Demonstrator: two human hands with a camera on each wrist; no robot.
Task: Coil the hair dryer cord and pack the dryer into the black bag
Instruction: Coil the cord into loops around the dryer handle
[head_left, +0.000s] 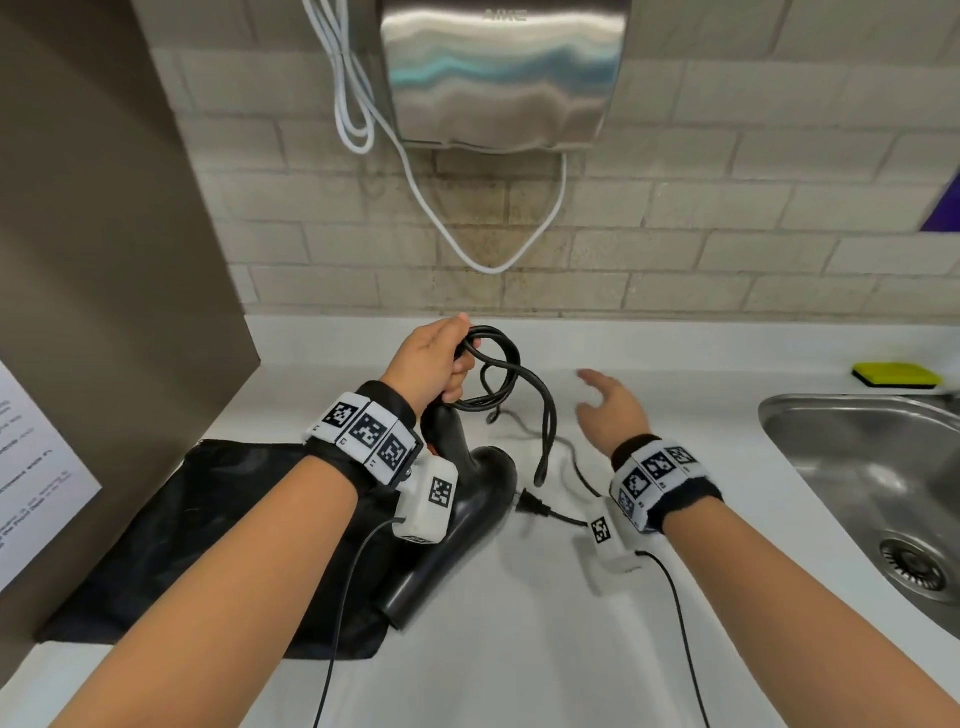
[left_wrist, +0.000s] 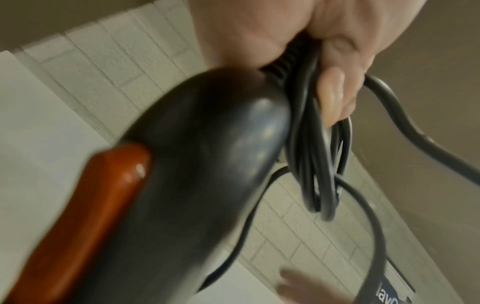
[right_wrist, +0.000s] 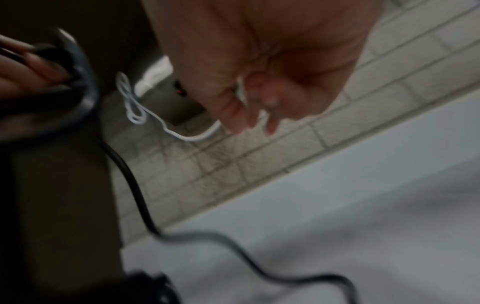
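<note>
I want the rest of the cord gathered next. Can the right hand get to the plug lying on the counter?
Probably yes. The right hand is open and holds nothing, and the plug lies on the bare counter just beside that wrist, with nothing over it. The left hand grips the coiled cord, away from it.

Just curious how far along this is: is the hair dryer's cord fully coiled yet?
Only partly. The left hand grips a few loops of cord against the handle, while the plug end trails loose on the counter.

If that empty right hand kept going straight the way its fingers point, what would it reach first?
Probably nothing on the countertop: the right hand points up-left toward the tiled wall, passing right of the cord loops, though depth is uncertain.
</note>
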